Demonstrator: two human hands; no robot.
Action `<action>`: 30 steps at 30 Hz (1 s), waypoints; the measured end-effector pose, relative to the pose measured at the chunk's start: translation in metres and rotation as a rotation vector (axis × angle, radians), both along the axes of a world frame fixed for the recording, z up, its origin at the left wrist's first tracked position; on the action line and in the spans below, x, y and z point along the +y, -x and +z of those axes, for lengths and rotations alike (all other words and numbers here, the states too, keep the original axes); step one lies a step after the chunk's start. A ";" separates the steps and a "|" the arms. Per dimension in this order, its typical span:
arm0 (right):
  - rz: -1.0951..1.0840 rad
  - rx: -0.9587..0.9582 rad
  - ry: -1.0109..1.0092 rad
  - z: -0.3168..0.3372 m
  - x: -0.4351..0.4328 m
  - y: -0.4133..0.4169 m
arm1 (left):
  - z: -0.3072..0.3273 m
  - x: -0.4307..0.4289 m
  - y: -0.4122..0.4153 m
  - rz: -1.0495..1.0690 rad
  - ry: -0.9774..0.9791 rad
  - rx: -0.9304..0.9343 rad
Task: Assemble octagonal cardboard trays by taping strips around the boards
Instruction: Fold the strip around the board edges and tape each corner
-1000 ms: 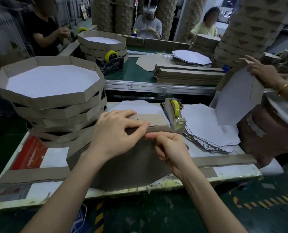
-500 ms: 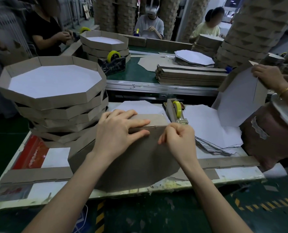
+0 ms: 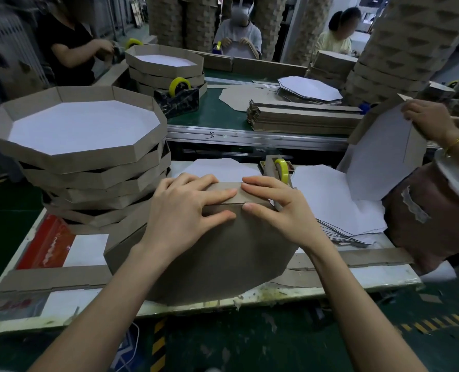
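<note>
Brown octagonal tray (image 3: 217, 253), underside up, tilts toward the person at the table's (image 3: 384, 277) near edge. Left hand (image 3: 180, 213) and right hand (image 3: 282, 210), fingers straight, press its far rim strip (image 3: 239, 196), which runs left-right.

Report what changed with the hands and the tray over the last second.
The right hand let go of its pinch at the seam, opened, and now presses flat on the strip and board, fingers straight, facing the left hand. The left hand stayed pressing there. The stack of finished trays and the tape dispenser did not move.
</note>
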State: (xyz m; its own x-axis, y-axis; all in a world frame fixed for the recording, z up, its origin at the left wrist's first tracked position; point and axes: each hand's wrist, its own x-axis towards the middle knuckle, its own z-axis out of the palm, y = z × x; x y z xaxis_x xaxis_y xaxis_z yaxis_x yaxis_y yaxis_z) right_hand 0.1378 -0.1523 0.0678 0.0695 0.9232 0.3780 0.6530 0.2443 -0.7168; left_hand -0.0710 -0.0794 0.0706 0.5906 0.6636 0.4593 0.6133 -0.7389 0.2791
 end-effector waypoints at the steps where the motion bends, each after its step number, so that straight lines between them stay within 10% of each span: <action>1: -0.007 0.004 -0.017 -0.002 0.001 0.001 | -0.001 0.000 0.000 0.003 -0.003 0.000; 15: 0.020 -0.229 -0.279 0.002 0.011 0.007 | -0.002 0.005 -0.002 -0.005 -0.056 -0.014; 25: -0.050 0.122 0.232 -0.004 0.015 -0.006 | 0.000 0.004 0.003 -0.047 -0.075 0.077; 30: -0.044 0.129 0.250 -0.003 0.018 -0.008 | 0.008 0.006 -0.011 0.089 -0.106 0.424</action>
